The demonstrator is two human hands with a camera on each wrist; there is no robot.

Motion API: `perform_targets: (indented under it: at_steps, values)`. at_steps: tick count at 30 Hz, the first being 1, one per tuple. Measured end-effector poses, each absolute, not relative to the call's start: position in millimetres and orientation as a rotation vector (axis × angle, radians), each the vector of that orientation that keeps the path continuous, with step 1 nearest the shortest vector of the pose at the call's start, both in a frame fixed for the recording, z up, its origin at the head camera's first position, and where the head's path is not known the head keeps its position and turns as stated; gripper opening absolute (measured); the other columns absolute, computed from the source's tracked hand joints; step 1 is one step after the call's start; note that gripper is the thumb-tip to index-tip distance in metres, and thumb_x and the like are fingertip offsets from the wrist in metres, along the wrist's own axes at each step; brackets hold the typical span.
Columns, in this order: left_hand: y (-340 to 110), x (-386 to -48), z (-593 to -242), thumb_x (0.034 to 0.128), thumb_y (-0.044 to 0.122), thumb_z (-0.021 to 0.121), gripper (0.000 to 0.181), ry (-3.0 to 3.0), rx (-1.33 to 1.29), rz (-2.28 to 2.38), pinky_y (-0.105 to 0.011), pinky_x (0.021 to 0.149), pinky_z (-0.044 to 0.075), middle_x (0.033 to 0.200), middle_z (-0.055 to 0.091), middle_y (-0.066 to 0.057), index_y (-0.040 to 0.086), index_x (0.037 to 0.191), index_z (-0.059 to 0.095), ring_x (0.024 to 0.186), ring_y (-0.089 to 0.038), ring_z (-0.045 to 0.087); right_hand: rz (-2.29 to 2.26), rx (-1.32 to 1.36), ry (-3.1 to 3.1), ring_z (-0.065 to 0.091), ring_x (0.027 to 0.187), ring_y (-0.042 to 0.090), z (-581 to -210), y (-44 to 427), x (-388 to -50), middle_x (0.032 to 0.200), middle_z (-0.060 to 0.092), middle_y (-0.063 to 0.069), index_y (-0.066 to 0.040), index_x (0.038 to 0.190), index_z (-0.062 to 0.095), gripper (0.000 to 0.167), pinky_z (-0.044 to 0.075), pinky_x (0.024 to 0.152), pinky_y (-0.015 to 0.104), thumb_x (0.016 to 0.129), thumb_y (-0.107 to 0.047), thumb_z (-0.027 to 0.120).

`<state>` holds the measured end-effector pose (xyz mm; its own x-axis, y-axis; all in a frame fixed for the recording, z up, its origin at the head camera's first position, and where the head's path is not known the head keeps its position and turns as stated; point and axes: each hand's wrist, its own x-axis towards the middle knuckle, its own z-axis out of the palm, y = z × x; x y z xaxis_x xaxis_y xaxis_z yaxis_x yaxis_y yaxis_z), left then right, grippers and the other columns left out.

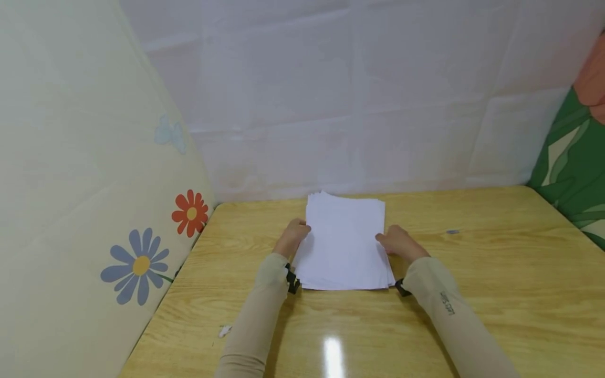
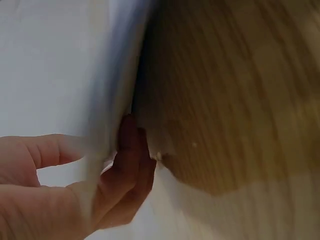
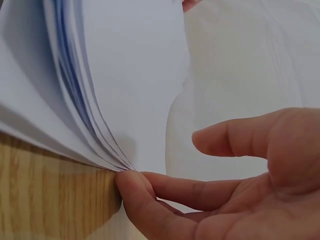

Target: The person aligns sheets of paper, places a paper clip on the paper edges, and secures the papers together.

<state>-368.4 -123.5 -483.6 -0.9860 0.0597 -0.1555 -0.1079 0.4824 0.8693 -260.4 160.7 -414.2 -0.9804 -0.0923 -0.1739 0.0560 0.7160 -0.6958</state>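
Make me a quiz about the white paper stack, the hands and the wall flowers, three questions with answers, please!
1. True or false: the bare left hand and the bare right hand both touch the rectangular stack of white paper sheets.

2. In the head view, where is the printed red flower with a yellow centre, compared with the printed blue-grey flower with a yellow centre?
a) Higher and further right
b) Lower and further left
c) Straight below

3. Fill in: in the right wrist view, some sheet edges have ____ between them.

Key: 1. True. 2. a. 3. Gaps.
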Motion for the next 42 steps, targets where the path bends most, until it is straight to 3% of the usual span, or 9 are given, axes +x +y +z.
perform_targets:
  at_steps: [4, 6, 10, 17, 21, 25, 29, 33, 42]
  values:
    - [-143.1, -441.2, -570.5, 0.0809, 0.006, 0.060, 0.041, 2.656, 0.021, 1.520, -0.035, 0.075, 0.049, 0.111, 0.060, -0.014, 0.002, 0.121, 0.055, 0.091, -0.024, 0.057, -1.090, -0.019, 2.726, 0.040, 0.047, 0.011, -413.8, 159.2, -261.9, 0.049, 0.044, -0.001, -0.009, 0.055, 0.044, 0.036, 0.034, 0.049, 0.023, 0.090, -0.013, 0.048]
    - [-143.0, -435.2, -563.3, 0.0784, -0.002, 0.057, 0.045, 2.644, 0.047, 1.551, -0.037, 0.074, 0.049, 0.116, 0.058, -0.014, 0.005, 0.123, 0.056, 0.088, -0.026, 0.054, -1.078, -0.029, 2.737, 0.041, 0.046, 0.011, -413.7, 159.7, -263.4, 0.049, 0.045, -0.001, -0.009, 0.055, 0.045, 0.035, 0.035, 0.049, 0.023, 0.089, -0.012, 0.049]
    - [-131.9, -388.2, -504.0, 0.0765, -0.013, 0.052, 0.055, 2.611, 0.010, 1.562, -0.040, 0.080, 0.048, 0.121, 0.056, -0.015, 0.005, 0.129, 0.054, 0.088, -0.029, 0.052, -1.071, -0.088, 2.770, 0.042, 0.045, 0.011, -414.0, 163.0, -267.2, 0.047, 0.046, -0.002, -0.009, 0.053, 0.046, 0.035, 0.035, 0.049, 0.023, 0.087, -0.011, 0.052]
    - [-136.3, -389.0, -507.7, 0.0735, -0.002, 0.057, 0.036, 2.716, 0.183, 1.555, -0.030, 0.068, 0.051, 0.093, 0.068, -0.013, -0.004, 0.109, 0.065, 0.082, -0.020, 0.060, -1.077, -0.181, 2.771, 0.042, 0.045, 0.008, -416.7, 170.1, -270.7, 0.047, 0.045, -0.006, -0.010, 0.048, 0.048, 0.038, 0.035, 0.048, 0.022, 0.085, -0.007, 0.056]
    - [-120.2, -332.5, -449.4, 0.0797, -0.007, 0.055, 0.038, 2.593, 0.009, 1.615, -0.035, 0.072, 0.051, 0.100, 0.065, -0.017, -0.005, 0.117, 0.063, 0.085, -0.024, 0.059, -1.076, -0.183, 2.756, 0.045, 0.047, 0.009, -417.9, 171.5, -267.2, 0.049, 0.050, -0.004, -0.003, 0.055, 0.057, 0.031, 0.038, 0.050, 0.023, 0.086, -0.006, 0.057]
    - [-111.5, -295.3, -417.6, 0.0797, -0.007, 0.051, 0.039, 2.583, -0.024, 1.680, -0.027, 0.063, 0.045, 0.085, 0.061, -0.012, -0.009, 0.117, 0.060, 0.072, -0.017, 0.052, -1.055, -0.185, 2.762, 0.047, 0.049, 0.010, -417.4, 172.0, -261.6, 0.051, 0.053, -0.001, 0.005, 0.063, 0.063, 0.026, 0.039, 0.052, 0.024, 0.086, -0.007, 0.058]
    - [-111.0, -288.5, -413.4, 0.0783, -0.008, 0.051, 0.038, 2.579, 0.000, 1.770, -0.022, 0.058, 0.042, 0.073, 0.058, -0.006, -0.011, 0.114, 0.061, 0.064, -0.012, 0.049, -1.066, -0.154, 2.755, 0.050, 0.051, 0.011, -416.1, 173.1, -259.3, 0.056, 0.058, 0.004, 0.012, 0.072, 0.065, 0.024, 0.042, 0.053, 0.025, 0.087, -0.006, 0.058]
    - [-111.4, -287.1, -409.1, 0.0807, -0.006, 0.055, 0.038, 2.529, -0.045, 1.830, -0.025, 0.065, 0.046, 0.081, 0.063, -0.008, -0.007, 0.118, 0.062, 0.071, -0.014, 0.054, -1.155, -0.090, 2.706, 0.053, 0.053, 0.012, -415.8, 175.8, -261.0, 0.062, 0.059, 0.008, 0.017, 0.084, 0.064, 0.024, 0.047, 0.056, 0.026, 0.091, -0.006, 0.057]
    - [-110.8, -288.4, -405.2, 0.0857, -0.006, 0.058, 0.036, 2.361, -0.125, 1.984, -0.035, 0.077, 0.052, 0.096, 0.066, -0.016, -0.004, 0.122, 0.061, 0.081, -0.018, 0.059, -1.221, -0.084, 2.717, 0.048, 0.061, 0.018, -419.0, 182.0, -266.9, 0.066, 0.049, 0.007, 0.007, 0.079, 0.054, 0.033, 0.041, 0.057, 0.030, 0.100, -0.017, 0.044]
